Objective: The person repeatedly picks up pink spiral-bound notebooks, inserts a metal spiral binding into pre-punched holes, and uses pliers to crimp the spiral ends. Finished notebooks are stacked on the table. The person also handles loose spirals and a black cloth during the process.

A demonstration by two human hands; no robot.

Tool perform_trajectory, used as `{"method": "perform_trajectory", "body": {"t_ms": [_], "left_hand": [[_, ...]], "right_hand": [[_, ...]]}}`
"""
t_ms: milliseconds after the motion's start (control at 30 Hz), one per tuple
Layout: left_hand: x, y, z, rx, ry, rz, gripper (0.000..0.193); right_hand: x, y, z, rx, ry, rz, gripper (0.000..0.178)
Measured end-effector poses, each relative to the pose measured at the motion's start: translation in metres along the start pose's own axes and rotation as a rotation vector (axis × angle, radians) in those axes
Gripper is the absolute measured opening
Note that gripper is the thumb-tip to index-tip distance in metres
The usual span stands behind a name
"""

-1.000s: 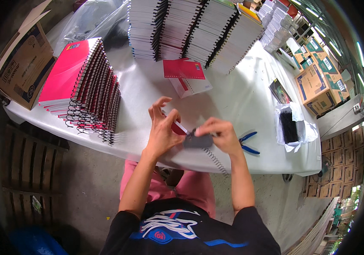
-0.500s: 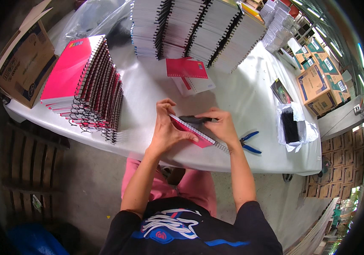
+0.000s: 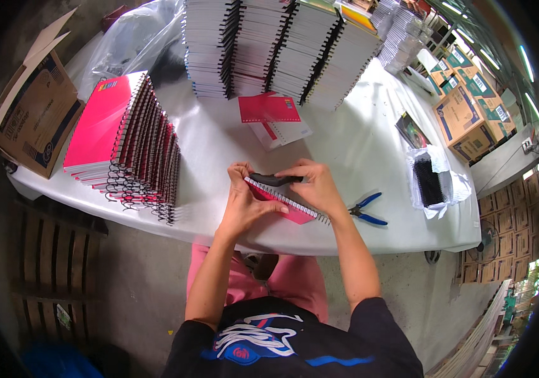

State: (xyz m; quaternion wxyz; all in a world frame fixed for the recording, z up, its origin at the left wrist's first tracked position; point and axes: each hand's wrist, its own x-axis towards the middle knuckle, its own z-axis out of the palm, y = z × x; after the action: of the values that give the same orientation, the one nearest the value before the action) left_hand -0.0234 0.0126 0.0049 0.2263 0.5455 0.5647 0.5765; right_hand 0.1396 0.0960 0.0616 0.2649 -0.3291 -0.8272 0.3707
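Observation:
A red-covered spiral notebook [image 3: 297,215] stands on its edge near the front of the table, its bound side facing up. My left hand [image 3: 242,200] is closed around one end, thumb across the red cover. At the other end the wire coil [image 3: 323,218] sticks out past the pages. My right hand [image 3: 317,186] grips a long black object [image 3: 269,180] lying along the bound edge; its exact kind is unclear. Blue-handled pliers [image 3: 370,209] lie open beside my right wrist.
A stack of red spiral notebooks [image 3: 102,135] stands left, by an open carton [image 3: 45,110]. Tall stacks of bound books [image 3: 257,50] fill the back. Loose red and white covers [image 3: 272,113] lie in front of them. Right is a paper-lined box of black coils [image 3: 429,183].
The black object has slid toward the left end of the notebook's bound edge, and my right hand has moved left with it. The view has shifted slightly.

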Motion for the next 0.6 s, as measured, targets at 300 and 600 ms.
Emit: {"method": "perform_trajectory", "body": {"t_ms": [300,600], "left_hand": [[-0.006,0.024,-0.013,-0.606,-0.004,-0.213,0.022],[-0.013,0.019,0.007,-0.593,0.225,-0.135,0.024]], "right_hand": [[-0.108,0.062,-0.119,-0.499,-0.096,0.217,0.064],[-0.156,0.066,-0.085,-0.363,0.426,0.296,0.051]]}}
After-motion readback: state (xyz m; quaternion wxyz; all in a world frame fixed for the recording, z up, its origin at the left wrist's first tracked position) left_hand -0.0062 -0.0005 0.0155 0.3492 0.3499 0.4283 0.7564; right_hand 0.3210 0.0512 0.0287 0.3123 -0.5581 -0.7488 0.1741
